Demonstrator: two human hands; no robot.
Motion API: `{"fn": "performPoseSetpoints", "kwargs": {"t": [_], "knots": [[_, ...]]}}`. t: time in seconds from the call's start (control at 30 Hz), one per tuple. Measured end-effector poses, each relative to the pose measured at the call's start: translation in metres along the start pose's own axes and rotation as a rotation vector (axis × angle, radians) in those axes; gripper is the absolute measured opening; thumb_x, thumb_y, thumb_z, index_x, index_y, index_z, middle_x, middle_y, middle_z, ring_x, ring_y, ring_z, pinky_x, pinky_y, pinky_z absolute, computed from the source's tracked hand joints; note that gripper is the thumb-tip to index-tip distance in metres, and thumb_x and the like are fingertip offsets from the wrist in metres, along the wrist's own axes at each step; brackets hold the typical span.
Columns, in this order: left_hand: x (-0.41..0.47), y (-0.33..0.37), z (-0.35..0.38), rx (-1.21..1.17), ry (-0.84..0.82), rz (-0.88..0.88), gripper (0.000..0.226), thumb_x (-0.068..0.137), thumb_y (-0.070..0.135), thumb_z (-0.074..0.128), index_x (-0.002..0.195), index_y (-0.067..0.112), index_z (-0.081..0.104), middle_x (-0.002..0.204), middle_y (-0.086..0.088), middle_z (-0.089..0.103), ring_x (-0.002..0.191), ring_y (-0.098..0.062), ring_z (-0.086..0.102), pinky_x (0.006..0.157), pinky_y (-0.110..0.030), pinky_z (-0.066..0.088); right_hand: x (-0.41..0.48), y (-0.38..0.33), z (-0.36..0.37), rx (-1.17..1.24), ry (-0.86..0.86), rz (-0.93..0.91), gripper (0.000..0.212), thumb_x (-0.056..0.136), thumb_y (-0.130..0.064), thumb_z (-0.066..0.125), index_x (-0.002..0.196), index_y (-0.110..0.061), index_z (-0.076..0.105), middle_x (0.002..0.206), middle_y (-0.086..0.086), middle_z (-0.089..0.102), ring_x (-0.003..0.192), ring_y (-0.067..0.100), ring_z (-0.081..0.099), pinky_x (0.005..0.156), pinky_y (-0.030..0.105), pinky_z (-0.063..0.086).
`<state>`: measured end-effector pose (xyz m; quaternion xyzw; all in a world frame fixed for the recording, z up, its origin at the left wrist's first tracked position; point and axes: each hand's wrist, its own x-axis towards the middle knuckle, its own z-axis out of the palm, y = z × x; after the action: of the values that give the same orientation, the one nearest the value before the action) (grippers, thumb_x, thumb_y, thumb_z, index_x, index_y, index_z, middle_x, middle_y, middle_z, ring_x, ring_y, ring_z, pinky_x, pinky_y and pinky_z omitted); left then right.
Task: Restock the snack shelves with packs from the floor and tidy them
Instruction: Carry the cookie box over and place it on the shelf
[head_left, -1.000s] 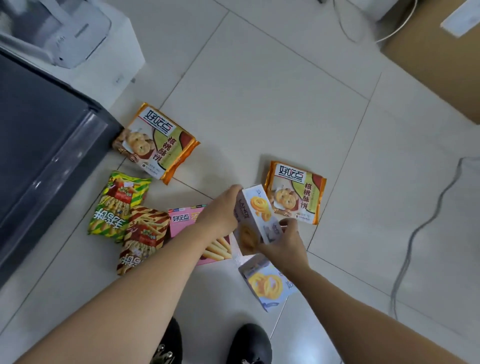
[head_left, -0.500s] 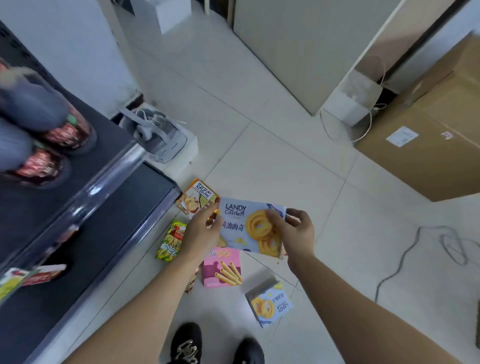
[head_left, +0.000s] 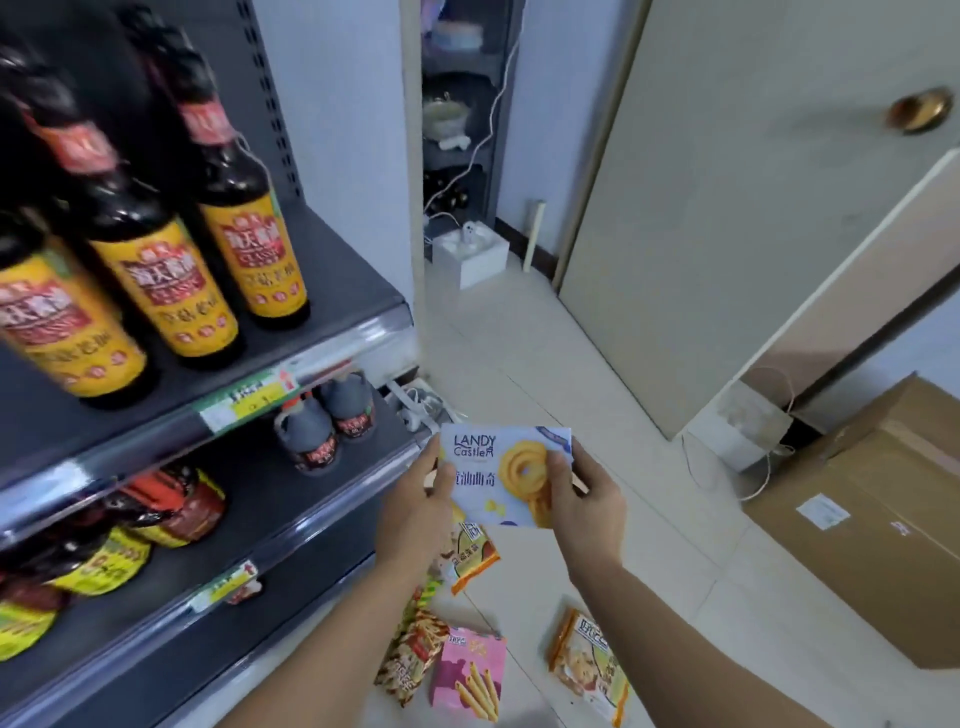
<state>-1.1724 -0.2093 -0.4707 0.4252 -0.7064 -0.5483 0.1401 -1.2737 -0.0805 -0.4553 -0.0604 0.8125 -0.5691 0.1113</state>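
A pale blue Landy Castle cookie box (head_left: 493, 467) is held flat in front of me, face up, above the floor beside the shelf unit. My left hand (head_left: 423, 506) grips its left edge and my right hand (head_left: 584, 499) grips its right edge, thumb on the cookie picture. Below on the tiled floor lie a pink wafer-stick box (head_left: 467, 675), an orange walnut-cookie pack (head_left: 589, 665), a second orange pack (head_left: 470, 556) partly behind my left wrist, and a striped snack bag (head_left: 410, 654).
Dark grey shelves (head_left: 311, 519) fill the left: soy sauce bottles (head_left: 156, 280) on top, small dark jugs (head_left: 324, 426) and snack bags (head_left: 171, 509) lower down. A cardboard box (head_left: 872, 525) stands on the right, a door (head_left: 727, 208) behind, cables and a white box (head_left: 470, 257) on the floor.
I have risen from the floor with the cookie box in both hands; the view swung up from the floor packs to the shelves. The box now faces up and sits level with the lower shelves.
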Motion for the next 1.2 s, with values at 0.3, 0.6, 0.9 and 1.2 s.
{"fn": "performPoseSetpoints", "kwargs": {"t": [0.3,0.6,0.9,1.2], "knots": [[-0.097,0.053,-0.117,-0.019,0.435,0.026,0.042,0.099,0.04,0.045,0.141,0.036,0.044,0.122,0.006,0.064,0.1,-0.012,0.059,0.071,-0.027,0.042,-0.071,-0.11,0.031,-0.063,-0.248,-0.303,0.04,0.094,-0.04,0.053,0.129,-0.023,0.061,0.109,0.006,0.061,0.104,0.022,0.059,0.086,0.032,0.046],[-0.209,0.036,-0.248,-0.042,0.778,0.003,0.039,0.1,0.033,0.045,0.139,0.032,0.049,0.115,0.008,0.065,0.096,-0.009,0.059,0.071,-0.021,0.045,-0.204,-0.186,0.095,0.061,-0.531,-0.392,0.042,0.091,-0.034,0.061,0.131,-0.02,0.059,0.127,0.002,0.062,0.118,0.02,0.056,0.1,0.036,0.046],[-0.352,-0.004,-0.387,0.064,1.065,-0.094,0.044,0.1,0.039,0.042,0.143,0.03,0.044,0.095,0.007,0.065,0.078,-0.01,0.059,0.063,-0.034,0.052,-0.388,-0.237,0.156,0.141,-0.836,-0.503,0.042,0.091,-0.035,0.061,0.13,-0.018,0.061,0.126,-0.001,0.064,0.11,0.01,0.055,0.091,0.022,0.041],[-0.495,-0.036,-0.497,0.114,1.331,-0.202,0.04,0.098,0.042,0.042,0.137,0.037,0.049,0.118,0.007,0.067,0.108,-0.018,0.061,0.076,-0.029,0.044,-0.566,-0.28,0.19,0.218,-1.098,-0.595,0.039,0.094,-0.033,0.058,0.13,-0.019,0.06,0.134,-0.001,0.059,0.127,0.016,0.051,0.097,0.023,0.04]]}}
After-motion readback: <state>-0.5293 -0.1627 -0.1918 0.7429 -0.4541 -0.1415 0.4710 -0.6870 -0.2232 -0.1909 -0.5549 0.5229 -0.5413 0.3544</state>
